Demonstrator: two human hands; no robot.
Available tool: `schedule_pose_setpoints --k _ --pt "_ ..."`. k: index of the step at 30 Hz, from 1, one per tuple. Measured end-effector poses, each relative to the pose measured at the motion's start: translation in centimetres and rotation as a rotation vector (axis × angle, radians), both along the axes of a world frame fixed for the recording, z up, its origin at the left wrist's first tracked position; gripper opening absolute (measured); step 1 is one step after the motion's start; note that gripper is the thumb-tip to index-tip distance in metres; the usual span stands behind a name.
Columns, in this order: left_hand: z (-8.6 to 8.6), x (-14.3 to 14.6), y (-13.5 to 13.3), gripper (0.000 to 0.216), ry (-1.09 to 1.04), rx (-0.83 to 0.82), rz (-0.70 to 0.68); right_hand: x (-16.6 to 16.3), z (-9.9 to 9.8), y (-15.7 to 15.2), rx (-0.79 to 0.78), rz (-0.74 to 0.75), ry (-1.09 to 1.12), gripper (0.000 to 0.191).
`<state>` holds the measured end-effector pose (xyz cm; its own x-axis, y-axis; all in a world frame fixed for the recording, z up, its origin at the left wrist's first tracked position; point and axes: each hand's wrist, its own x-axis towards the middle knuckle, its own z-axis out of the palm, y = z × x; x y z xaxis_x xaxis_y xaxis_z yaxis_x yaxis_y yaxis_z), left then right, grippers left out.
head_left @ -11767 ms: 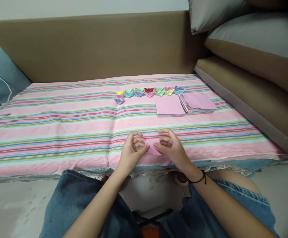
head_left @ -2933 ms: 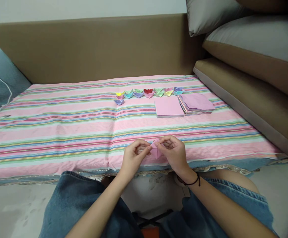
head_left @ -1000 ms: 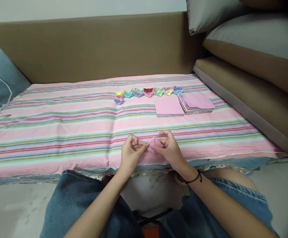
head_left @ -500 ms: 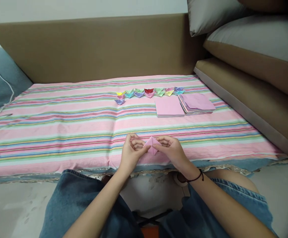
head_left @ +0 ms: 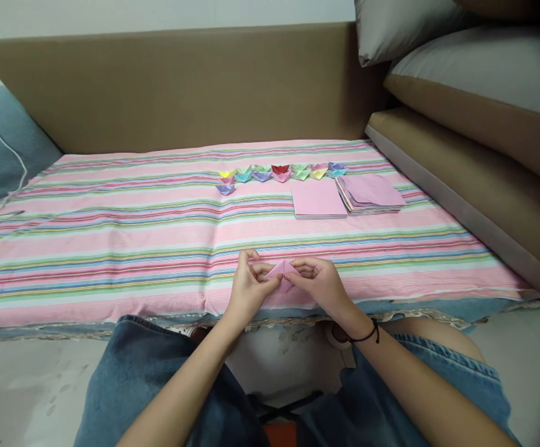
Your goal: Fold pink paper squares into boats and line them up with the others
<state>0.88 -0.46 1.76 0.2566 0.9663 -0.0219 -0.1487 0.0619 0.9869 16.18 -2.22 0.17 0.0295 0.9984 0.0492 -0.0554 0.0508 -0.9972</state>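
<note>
A small folded piece of pink origami paper, diamond-shaped with a crease down its middle, is held just above the near edge of the striped cloth. My left hand pinches its left side, thumb in front and fingers behind. From the right, my right hand grips the other side the same way. The two thumb tips almost meet at the paper's centre. Both hands' fingers partly cover its side corners.
Several small folded paper boats stand in rows farther back. Two stacks of square paper, a neat one and a looser one, lie to their right. Cushions are piled at the right. A white cord runs along the left.
My thumbs have drawn closer together at the middle of the pink paper, and its top point sits slightly lower. The boats and stacks stay in place.
</note>
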Motion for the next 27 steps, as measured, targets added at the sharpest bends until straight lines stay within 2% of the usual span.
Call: schedule_pose_setpoints --k 7,11,14,17,20,23,25,27 --pt "0.3 -0.5 0.5 0.054 0.026 -0.051 0.022 -0.1 0.1 0.3 -0.013 -0.109 -0.028 0.017" --pt "0.4 -1.2 0.7 0.049 0.015 -0.069 -0.003 0.0 0.6 0.5 -0.056 -0.096 0.027 0.022" --pt "0.5 -1.3 0.8 0.047 0.005 -0.043 -0.02 0.4 0.9 0.6 -0.03 -0.052 0.023 0.021" --pt "0.9 -1.4 0.7 0.039 0.017 0.007 -0.047 0.9 1.1 0.5 0.064 -0.049 -0.037 0.016" --pt "1.6 -1.4 0.5 0.034 0.04 -0.057 -0.097 1.3 1.5 0.3 0.269 -0.115 -0.18 0.004" --pt "2.0 -1.4 0.3 0.038 -0.019 -0.136 -0.141 1.3 1.8 0.1 0.488 -0.119 -0.329 0.012" --pt "1.9 -1.4 0.3 0.042 -0.059 -0.112 -0.12 1.1 1.9 -0.1 0.54 -0.083 -0.369 0.016" --pt "1.6 -1.4 0.4 0.043 -0.063 -0.06 -0.063 0.9 1.9 -0.1 0.516 -0.045 -0.35 0.019"
